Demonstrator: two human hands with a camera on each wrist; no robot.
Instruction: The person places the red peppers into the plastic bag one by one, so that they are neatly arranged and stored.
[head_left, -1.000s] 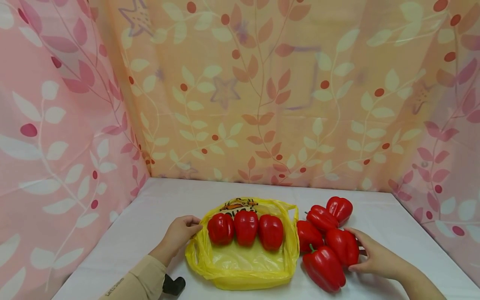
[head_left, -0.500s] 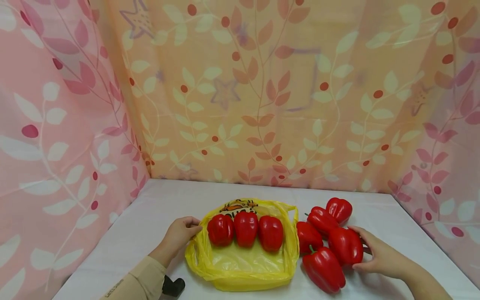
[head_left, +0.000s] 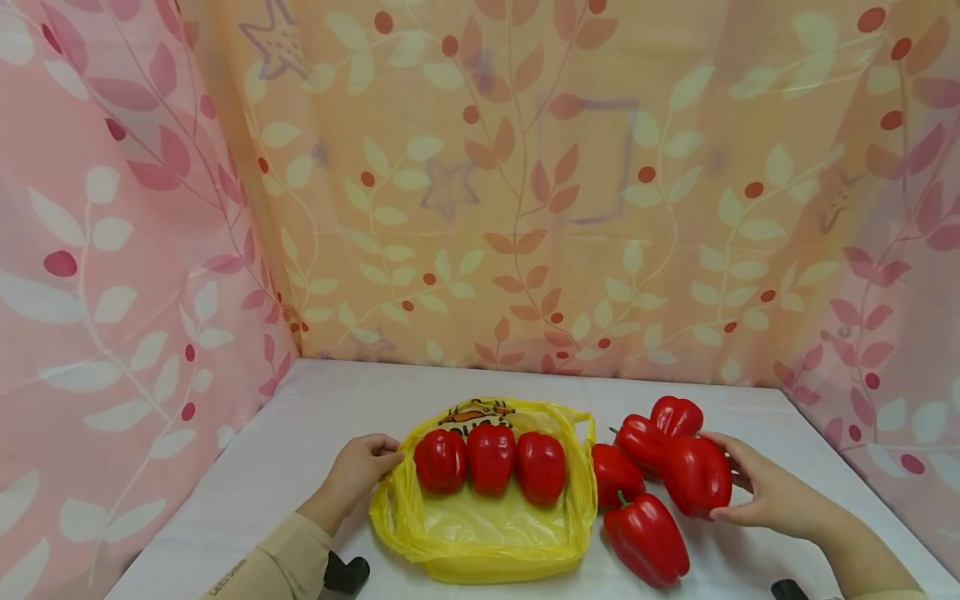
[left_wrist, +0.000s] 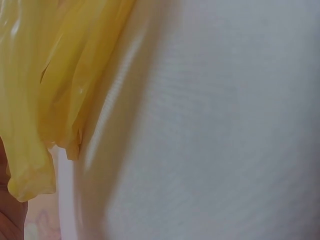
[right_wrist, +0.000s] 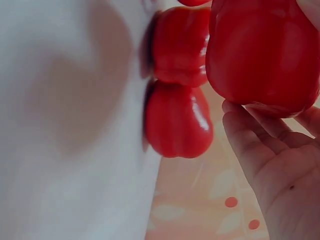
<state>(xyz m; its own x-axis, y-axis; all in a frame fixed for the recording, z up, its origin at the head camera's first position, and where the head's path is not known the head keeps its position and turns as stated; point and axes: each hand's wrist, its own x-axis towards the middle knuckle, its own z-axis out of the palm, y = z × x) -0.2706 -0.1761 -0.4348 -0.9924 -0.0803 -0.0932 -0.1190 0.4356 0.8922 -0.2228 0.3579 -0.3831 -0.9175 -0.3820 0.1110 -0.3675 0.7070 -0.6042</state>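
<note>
My right hand [head_left: 757, 483] grips a red bell pepper [head_left: 697, 477] between thumb and fingers. In the right wrist view this bell pepper [right_wrist: 262, 55] hangs above the white tabletop, with the fingers against its underside. At the left, my left hand [head_left: 362, 467] pinches the rim of an open yellow plastic bag [head_left: 495, 533]. Inside the bag three red bell peppers [head_left: 491, 458] lie in a row along its far side. The left wrist view shows the gathered yellow plastic [left_wrist: 60, 75], with only a sliver of the hand beside it.
Several more red bell peppers lie right of the bag; the nearest one [head_left: 647, 540] has a green stem. A black object [head_left: 347, 573] is beside the left sleeve. Patterned cloth [head_left: 510, 208] stands behind the white table [head_left: 337, 392].
My right hand has lifted its bell pepper off the table and moved it slightly away from me and to the right. The left hand and the bag have stayed in place.
</note>
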